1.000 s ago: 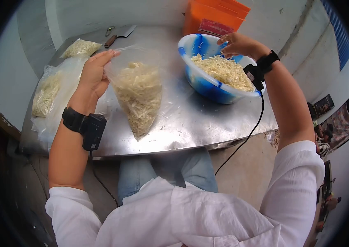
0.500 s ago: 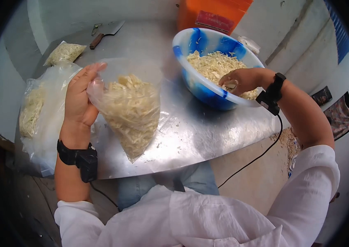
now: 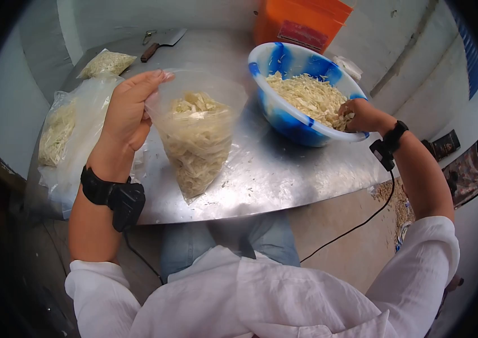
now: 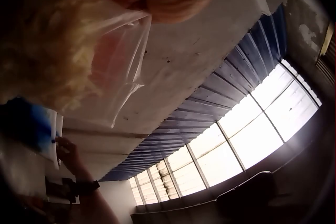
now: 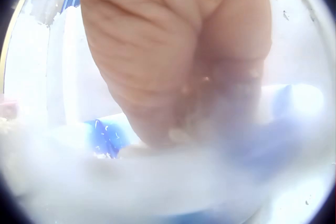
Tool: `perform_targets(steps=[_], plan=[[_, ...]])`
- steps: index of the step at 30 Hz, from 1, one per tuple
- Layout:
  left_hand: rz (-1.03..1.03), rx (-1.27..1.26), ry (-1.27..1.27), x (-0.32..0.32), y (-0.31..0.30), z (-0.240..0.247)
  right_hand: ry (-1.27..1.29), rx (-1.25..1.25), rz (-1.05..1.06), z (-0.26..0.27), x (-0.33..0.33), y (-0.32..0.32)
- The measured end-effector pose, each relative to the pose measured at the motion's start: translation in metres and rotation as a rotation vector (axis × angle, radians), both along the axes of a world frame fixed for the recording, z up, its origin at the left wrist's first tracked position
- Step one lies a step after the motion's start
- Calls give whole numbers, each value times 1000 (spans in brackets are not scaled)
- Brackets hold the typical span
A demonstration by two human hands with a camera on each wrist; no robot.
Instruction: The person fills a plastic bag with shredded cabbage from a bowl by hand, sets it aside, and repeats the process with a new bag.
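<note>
My left hand [image 3: 129,107] pinches the top edge of a clear plastic bag [image 3: 198,141], which hangs with its narrow corner down, close over the table. Pale shredded cabbage [image 3: 196,104] fills much of it. In the left wrist view, the bag's thin film [image 4: 123,71] hangs below that hand. My right hand [image 3: 363,116] reaches over the right rim of a blue and white bowl [image 3: 284,121], curled fingers gripping some of the shredded cabbage [image 3: 306,93] heaped inside. The right wrist view shows the curled hand [image 5: 173,50] from close up; its fingertips are blurred.
On the left of the metal table [image 3: 261,186] lie a filled bag [image 3: 58,132], a smaller filled bag [image 3: 107,63] and clear plastic sheeting [image 3: 89,121]. A cleaver [image 3: 163,45] lies at the back. Behind the bowl stands an orange container [image 3: 301,22].
The right hand has come down from above the bowl into the shreds, then shifted toward its right rim. The left hand keeps holding the bag, whose mouth now stands wider.
</note>
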State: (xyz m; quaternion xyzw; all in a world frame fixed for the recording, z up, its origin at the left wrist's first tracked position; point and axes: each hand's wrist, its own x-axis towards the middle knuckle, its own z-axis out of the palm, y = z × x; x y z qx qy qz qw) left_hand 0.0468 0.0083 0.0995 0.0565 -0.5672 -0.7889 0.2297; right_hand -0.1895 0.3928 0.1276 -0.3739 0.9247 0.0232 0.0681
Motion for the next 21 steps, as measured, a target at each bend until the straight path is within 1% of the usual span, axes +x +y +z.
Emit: perform_targets(steps=[1, 3, 5, 7, 8, 9, 10, 11, 13, 14, 16, 17, 19, 20, 21], plan=[[-21, -81, -22, 0, -2, 1, 2, -4, 7, 3, 0, 0], [15, -137, -51, 0, 0, 5, -89, -198, -139, 12, -2, -3], [55, -191, -80, -2, 2, 10, -86, -219, -140, 21, -7, -6], [122, -397, -92, -3, 1, 12, -198, -453, -181, 35, -8, -16], [135, -398, -90, -2, 2, 15, -258, -512, -172, 44, -8, -24], [135, -464, -86, -2, 5, 17, -257, -512, -161, 51, -7, -32], [133, -530, -82, -2, 8, 19, -311, -633, -107, 59, 0, -44], [141, -530, -80, -3, 8, 20, -365, -753, -52, 67, 8, -58], [135, -578, -75, -6, 8, 19, -392, -843, 55, 81, 22, -85], [144, -578, -75, -8, 8, 18, -394, -842, 63, 89, 32, -100], [179, -561, -113, -10, 7, 18, -554, -870, 278, 103, 55, -130], [187, -562, -113, -11, 6, 18, -555, -869, 286, 105, 67, -144], [181, -583, -128, -9, 6, 19, -570, -793, 418, 105, 90, -169], [189, -583, -127, -7, 7, 21, -570, -791, 425, 102, 100, -180], [175, -581, -151, -5, 9, 23, -588, -730, 445, 98, 111, -190]])
